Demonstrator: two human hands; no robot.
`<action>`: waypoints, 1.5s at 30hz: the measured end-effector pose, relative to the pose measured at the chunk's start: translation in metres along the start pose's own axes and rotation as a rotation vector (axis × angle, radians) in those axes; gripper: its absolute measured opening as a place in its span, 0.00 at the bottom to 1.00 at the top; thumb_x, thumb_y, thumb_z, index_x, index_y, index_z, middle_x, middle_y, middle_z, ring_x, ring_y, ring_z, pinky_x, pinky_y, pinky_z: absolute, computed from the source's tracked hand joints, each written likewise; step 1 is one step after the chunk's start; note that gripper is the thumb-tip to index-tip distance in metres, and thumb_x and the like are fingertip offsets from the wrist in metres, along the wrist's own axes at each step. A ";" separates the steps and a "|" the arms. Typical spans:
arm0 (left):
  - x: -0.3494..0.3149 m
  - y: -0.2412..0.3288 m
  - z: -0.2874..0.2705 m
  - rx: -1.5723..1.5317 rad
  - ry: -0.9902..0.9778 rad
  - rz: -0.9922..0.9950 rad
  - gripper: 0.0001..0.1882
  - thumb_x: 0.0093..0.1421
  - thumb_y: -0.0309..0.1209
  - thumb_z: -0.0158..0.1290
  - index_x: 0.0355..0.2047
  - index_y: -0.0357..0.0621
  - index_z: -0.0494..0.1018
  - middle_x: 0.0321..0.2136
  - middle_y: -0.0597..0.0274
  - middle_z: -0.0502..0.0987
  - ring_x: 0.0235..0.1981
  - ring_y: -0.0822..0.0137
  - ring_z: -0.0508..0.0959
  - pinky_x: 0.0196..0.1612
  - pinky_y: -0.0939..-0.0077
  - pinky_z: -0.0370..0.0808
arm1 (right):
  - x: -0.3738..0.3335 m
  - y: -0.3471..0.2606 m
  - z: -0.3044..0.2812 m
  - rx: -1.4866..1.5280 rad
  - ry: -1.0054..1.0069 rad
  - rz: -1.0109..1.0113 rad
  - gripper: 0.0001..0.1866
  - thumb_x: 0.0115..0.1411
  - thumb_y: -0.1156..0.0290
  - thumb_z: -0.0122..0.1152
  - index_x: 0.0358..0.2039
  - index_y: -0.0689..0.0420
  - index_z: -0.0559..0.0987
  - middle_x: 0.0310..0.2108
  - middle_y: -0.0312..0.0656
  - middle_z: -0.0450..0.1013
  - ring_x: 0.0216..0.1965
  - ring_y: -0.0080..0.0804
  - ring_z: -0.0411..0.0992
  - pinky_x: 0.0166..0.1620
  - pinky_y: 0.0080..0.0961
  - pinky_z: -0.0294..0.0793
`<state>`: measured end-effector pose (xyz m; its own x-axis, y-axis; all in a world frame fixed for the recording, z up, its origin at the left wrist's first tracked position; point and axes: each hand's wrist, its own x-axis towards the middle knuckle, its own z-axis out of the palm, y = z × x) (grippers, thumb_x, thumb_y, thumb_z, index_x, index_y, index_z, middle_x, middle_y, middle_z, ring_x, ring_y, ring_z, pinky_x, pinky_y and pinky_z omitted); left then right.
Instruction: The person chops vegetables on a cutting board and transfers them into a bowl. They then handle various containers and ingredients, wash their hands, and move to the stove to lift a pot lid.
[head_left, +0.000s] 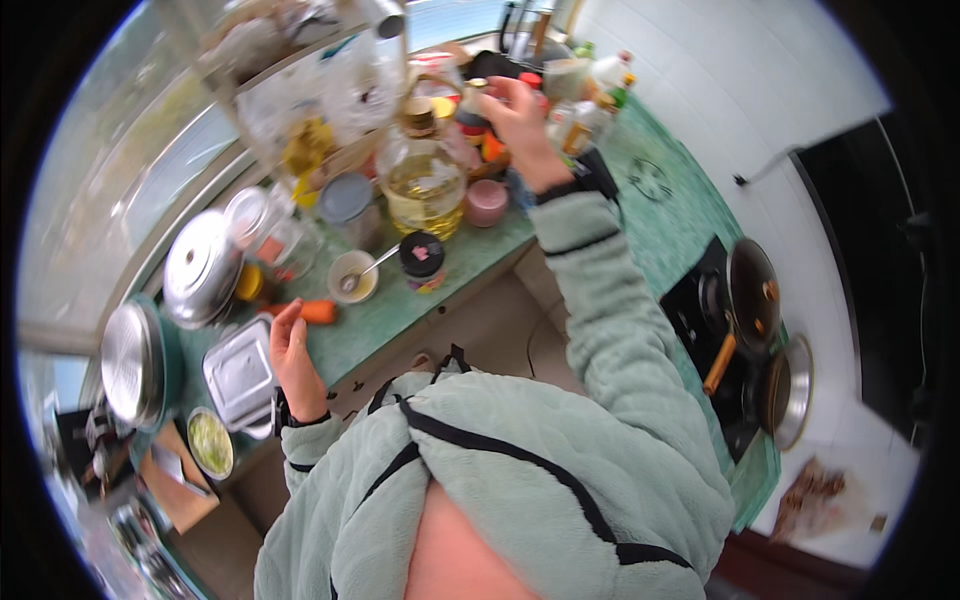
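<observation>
My right hand (515,115) reaches to the back of the counter, its fingers closed around a small jar (474,99) with a pale gold lid; blur hides its contents. Just in front stands a large glass oil jug (425,190) with yellow oil. Lower left, my left hand (293,355) hovers with loosely bent fingers and nothing visible in them. Close to its fingertips lies a carrot (318,312), beside a rectangular lidded metal container (238,375). Between the hands sit a small bowl (352,277) with a spoon in it and a black-lidded jar (422,257).
Sauce bottles (590,120) crowd the back corner. A pan with a wooden handle (750,295) stands on the stove at right. On the left are a domed metal lid (202,265), a bowl of shredded green vegetable (210,445) and a cutting board (190,505) with a knife.
</observation>
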<state>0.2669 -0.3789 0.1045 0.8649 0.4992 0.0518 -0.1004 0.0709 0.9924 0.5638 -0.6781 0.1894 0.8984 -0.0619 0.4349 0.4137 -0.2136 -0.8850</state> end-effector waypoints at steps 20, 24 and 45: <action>0.009 -0.038 -0.069 -0.190 0.181 -0.308 0.10 0.67 0.30 0.46 0.45 0.42 0.72 0.46 0.61 0.76 0.49 0.72 0.73 0.49 0.80 0.65 | 0.063 -0.039 0.062 0.349 -0.457 0.575 0.07 0.57 0.73 0.62 0.23 0.57 0.76 0.16 0.27 0.61 0.13 0.14 0.53 0.15 0.14 0.47; 0.011 -0.031 -0.066 -0.220 0.142 -0.228 0.10 0.66 0.29 0.45 0.45 0.41 0.71 0.46 0.61 0.76 0.49 0.72 0.73 0.48 0.80 0.65 | 0.066 -0.041 0.066 0.409 -0.464 0.498 0.05 0.58 0.73 0.61 0.27 0.58 0.74 0.19 0.30 0.64 0.13 0.14 0.54 0.15 0.15 0.48; 0.008 -0.014 0.000 -0.400 -0.046 -0.207 0.10 0.64 0.26 0.45 0.43 0.38 0.72 0.46 0.57 0.76 0.48 0.70 0.73 0.53 0.77 0.65 | 0.077 -0.222 -0.080 0.606 -0.637 0.433 0.04 0.65 0.74 0.50 0.33 0.58 0.69 0.18 0.30 0.63 0.09 0.10 0.49 0.11 0.10 0.46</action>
<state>0.2755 -0.3757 0.0914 0.9067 0.4014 -0.1294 -0.0973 0.4976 0.8619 0.5292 -0.7133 0.4325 0.8283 0.5590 0.0386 -0.1250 0.2514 -0.9598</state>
